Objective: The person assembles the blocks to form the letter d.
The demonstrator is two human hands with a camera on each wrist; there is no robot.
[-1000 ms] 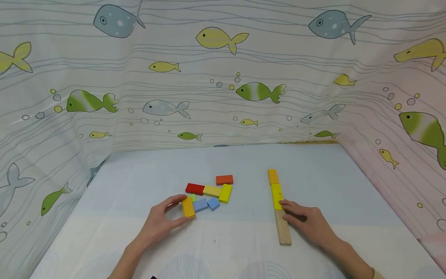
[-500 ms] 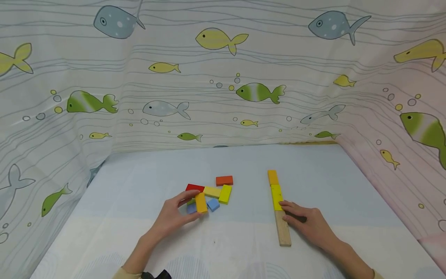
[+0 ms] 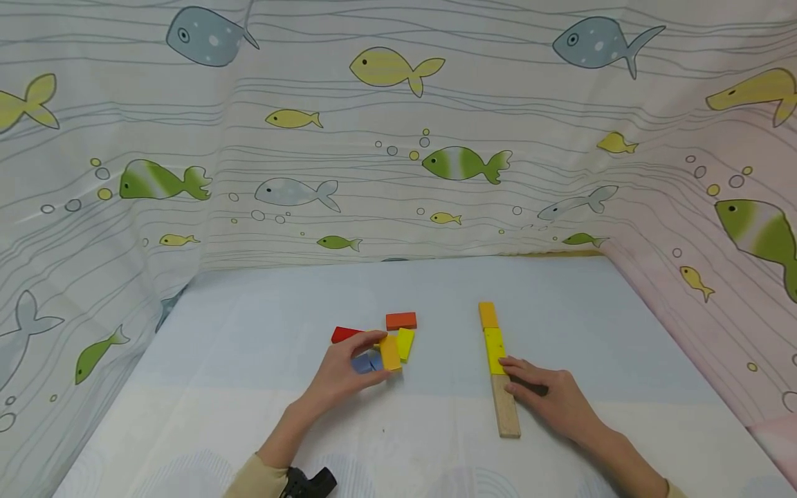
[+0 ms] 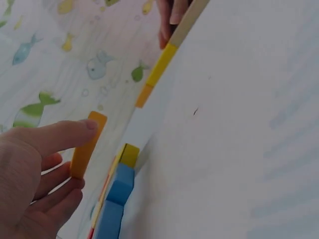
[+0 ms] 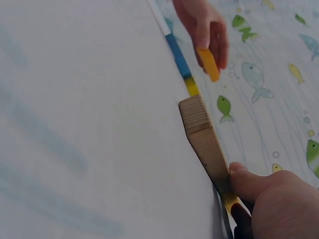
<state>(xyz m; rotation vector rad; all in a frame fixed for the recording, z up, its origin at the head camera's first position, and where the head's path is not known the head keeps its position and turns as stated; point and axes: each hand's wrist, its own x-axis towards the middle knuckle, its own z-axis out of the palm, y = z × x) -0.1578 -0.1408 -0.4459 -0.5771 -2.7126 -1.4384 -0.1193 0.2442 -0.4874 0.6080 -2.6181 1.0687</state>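
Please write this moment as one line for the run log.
left grip: pinches orange block above table | right grip: touches three-block row

orange block (image 3: pixel 390 353): raised, tilted | yellow block (image 3: pixel 494 349) + wooden block (image 3: pixel 506 409): flat, abutting

diffuse light in head view; wrist views dimmer, softer; faint shadow (image 4: pixel 141 162) beside blue blocks (image 4: pixel 121 184).

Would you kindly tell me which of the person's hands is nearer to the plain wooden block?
The right. The right hand touches the right edge of the plain wooden block; the left hand is well off to its left, holding an orange block.
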